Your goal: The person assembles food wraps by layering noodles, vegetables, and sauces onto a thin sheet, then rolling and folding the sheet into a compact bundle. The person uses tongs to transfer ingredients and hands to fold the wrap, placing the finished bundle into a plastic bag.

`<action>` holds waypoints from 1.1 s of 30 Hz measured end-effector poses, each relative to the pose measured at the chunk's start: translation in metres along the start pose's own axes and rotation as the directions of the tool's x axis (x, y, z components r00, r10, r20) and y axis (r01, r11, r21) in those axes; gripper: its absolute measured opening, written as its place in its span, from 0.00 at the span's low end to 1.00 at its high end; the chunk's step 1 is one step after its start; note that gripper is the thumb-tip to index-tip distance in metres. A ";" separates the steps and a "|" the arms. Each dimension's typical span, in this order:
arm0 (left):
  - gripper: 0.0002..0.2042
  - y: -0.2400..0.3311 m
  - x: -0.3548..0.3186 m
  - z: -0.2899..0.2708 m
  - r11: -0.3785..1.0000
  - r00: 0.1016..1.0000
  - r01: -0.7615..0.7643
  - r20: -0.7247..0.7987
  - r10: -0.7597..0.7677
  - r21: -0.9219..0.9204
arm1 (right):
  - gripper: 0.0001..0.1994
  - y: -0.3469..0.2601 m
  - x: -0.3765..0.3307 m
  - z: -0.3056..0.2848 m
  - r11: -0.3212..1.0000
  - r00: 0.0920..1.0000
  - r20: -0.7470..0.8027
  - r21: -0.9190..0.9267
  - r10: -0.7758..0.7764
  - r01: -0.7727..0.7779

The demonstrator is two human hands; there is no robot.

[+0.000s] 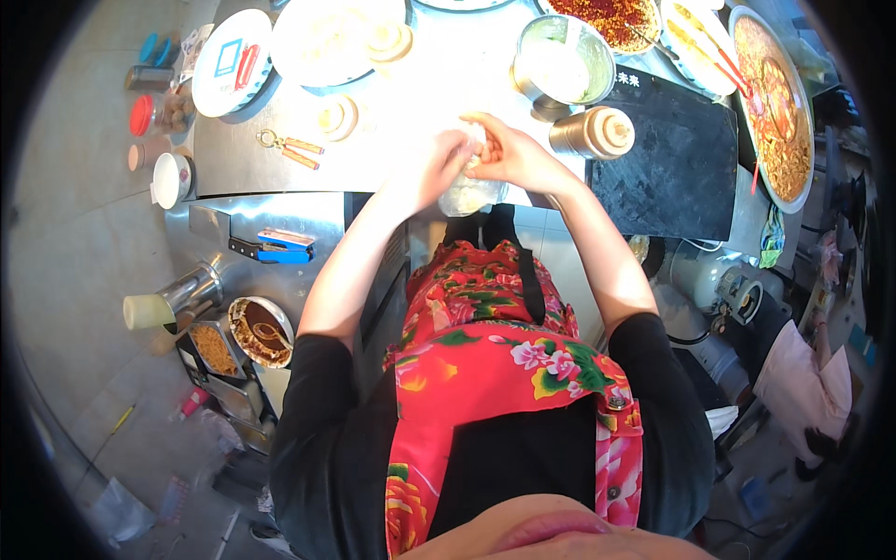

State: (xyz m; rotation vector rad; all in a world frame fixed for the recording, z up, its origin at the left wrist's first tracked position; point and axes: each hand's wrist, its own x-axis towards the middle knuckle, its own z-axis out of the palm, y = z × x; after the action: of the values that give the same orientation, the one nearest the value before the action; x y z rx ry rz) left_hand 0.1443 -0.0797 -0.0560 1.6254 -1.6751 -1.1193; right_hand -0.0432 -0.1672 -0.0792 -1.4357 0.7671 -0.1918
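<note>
A clear plastic bag with something pale inside hangs just past the front edge of the bright worktop. At its top, the fingers of my left hand are closed on it. My right hand meets the left there, its fingers bent round the bag's upper part. Glare hides the detail between my fingertips. Close to the right hand lies a squeeze bottle with a cream-coloured top. A pale-topped bottle stands to the left of my hands, near orange-handled pliers or scissors.
A metal pot and a bowl of red chilli sit at the back right, beside a large food tray. A black board covers the right side. On the lower left counter are a blue-handled tool and a sauce bowl.
</note>
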 end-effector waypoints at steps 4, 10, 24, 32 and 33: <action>0.09 -0.055 -0.006 -0.005 0.986 0.987 -0.066 -0.155 0.041 -0.156 | 0.11 0.000 0.036 0.031 0.928 0.985 0.014 -0.333 -0.172 0.167; 0.13 -0.109 -0.032 -0.029 0.805 0.999 0.033 0.008 -0.046 0.592 | 0.10 0.034 0.066 0.058 0.952 0.980 0.092 -0.240 -0.174 0.191; 0.07 -0.087 -0.057 -0.006 0.672 0.927 0.172 -0.113 -0.359 -0.721 | 0.05 0.028 0.056 0.077 0.631 0.816 0.095 -0.585 -0.571 0.510; 0.11 -0.113 -0.030 -0.014 0.944 0.963 0.226 -0.091 -0.253 -0.241 | 0.04 0.019 0.046 0.084 0.159 0.489 0.148 -0.832 -0.860 0.532; 0.10 -0.111 -0.032 -0.016 0.976 0.972 0.037 -0.235 0.015 0.217 | 0.04 0.021 0.044 0.086 0.184 0.507 0.125 -0.836 -0.853 0.517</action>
State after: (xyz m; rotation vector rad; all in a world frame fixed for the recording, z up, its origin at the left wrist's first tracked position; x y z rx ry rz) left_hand 0.2201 -0.0431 -0.1370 1.8259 -1.6797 -0.7311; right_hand 0.0329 -0.1186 -0.1188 -2.6913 0.3752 -1.0110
